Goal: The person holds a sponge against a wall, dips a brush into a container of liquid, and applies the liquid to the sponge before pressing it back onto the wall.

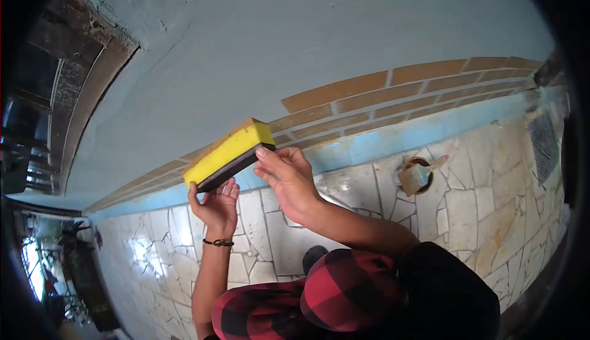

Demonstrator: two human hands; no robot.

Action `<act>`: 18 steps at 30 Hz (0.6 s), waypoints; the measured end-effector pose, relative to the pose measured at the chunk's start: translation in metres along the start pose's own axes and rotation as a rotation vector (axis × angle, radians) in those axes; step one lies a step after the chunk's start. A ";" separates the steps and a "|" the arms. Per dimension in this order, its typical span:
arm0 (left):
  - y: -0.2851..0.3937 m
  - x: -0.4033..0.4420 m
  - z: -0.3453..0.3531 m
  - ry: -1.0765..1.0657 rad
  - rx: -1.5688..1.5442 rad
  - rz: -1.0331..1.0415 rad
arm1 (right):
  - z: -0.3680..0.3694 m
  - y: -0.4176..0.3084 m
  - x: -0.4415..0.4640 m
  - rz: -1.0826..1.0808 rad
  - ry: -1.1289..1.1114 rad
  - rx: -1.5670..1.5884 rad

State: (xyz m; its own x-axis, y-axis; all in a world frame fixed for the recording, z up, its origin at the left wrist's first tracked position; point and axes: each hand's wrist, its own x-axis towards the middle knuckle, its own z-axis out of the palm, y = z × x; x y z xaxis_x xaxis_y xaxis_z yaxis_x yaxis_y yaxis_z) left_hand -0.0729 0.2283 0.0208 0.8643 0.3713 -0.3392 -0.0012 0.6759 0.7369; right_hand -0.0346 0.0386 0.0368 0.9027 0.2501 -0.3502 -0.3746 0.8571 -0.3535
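Soft, cool light evenly covers the grey wall (381,20) above the yellow sponge (230,150). To its lower left a bright opening (32,269) burns out to white, with glare patches on the tiled floor (178,266) between. The wooden frame (104,79) left of the sponge is dim. Wide-lens distortion bows the brick band (362,99) to the sponge's right, and black corners close the view. The sponge looks fairly crisp.

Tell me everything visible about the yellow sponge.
The sponge is a long, foamy yellow block with a dark backing, stained brown along its upper edge. It slants in front of the wall, right end higher in view; contact there is unclear. The left hand holds its lower end; the right hand touches the backing near the upper end.
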 end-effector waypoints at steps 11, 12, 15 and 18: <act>0.005 -0.007 0.011 0.064 0.181 0.098 | -0.012 0.017 0.015 -0.065 0.057 -0.077; 0.005 -0.004 0.012 0.069 0.198 0.115 | -0.011 0.016 0.014 -0.077 0.049 -0.050; -0.001 -0.002 0.022 0.062 0.180 0.130 | -0.010 0.014 0.017 -0.170 0.042 -0.026; -0.011 -0.001 0.030 0.066 0.103 0.096 | -0.013 0.011 0.022 -0.208 0.026 -0.049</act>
State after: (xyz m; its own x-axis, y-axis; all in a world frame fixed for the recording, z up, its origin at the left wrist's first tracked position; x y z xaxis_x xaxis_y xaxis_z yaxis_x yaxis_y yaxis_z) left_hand -0.0586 0.2020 0.0306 0.8279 0.4745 -0.2991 -0.0278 0.5673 0.8230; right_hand -0.0218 0.0476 0.0146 0.9561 0.0580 -0.2874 -0.1914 0.8658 -0.4623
